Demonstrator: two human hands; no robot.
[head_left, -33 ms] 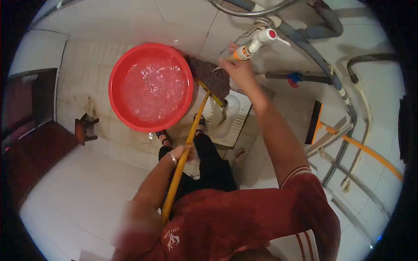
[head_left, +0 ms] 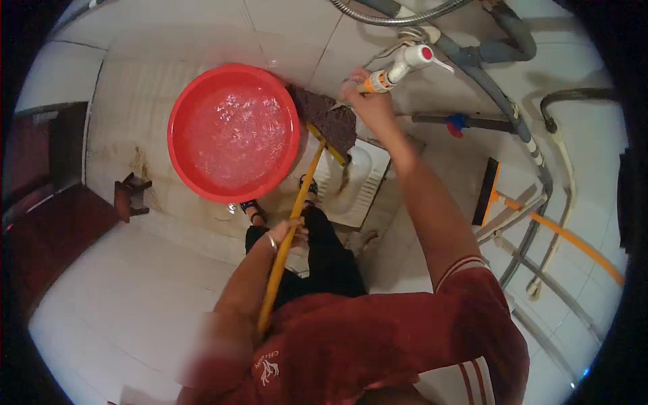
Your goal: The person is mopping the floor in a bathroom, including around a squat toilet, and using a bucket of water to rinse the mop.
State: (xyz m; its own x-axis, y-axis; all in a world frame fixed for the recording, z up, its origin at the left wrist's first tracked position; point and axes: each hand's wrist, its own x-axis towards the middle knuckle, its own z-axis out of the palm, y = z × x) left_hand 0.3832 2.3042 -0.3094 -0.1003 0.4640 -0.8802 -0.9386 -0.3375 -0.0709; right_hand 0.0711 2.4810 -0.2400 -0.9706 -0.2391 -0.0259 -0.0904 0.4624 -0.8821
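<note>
My left hand [head_left: 287, 231] is wrapped round the yellow pole of a mop [head_left: 300, 200]. The pole slants from my body up to a yellow crossbar, where a dark brown cloth mop head [head_left: 331, 116] rests above the squat toilet [head_left: 358, 177]. With my right hand [head_left: 370, 101] I grip the orange nozzle [head_left: 376, 82] on the white tap [head_left: 408, 59]; some of the fingers are hidden behind it. The mop head lies just below this hand. To the left stands a large red basin [head_left: 174, 145] of rippling, bubbly water.
A small dark wooden stool [head_left: 128, 196] stands at the left. Grey pipes [head_left: 499, 91] run along the right wall. An orange-handled floor brush [head_left: 496, 192] leans at the right. A flexible metal hose [head_left: 398, 20] loops at the top. My feet are between basin and toilet.
My left hand has shifted slightly up and to the right with the mop pole, whose lower end has swung a little right. My right hand stays at the tap nozzle.
</note>
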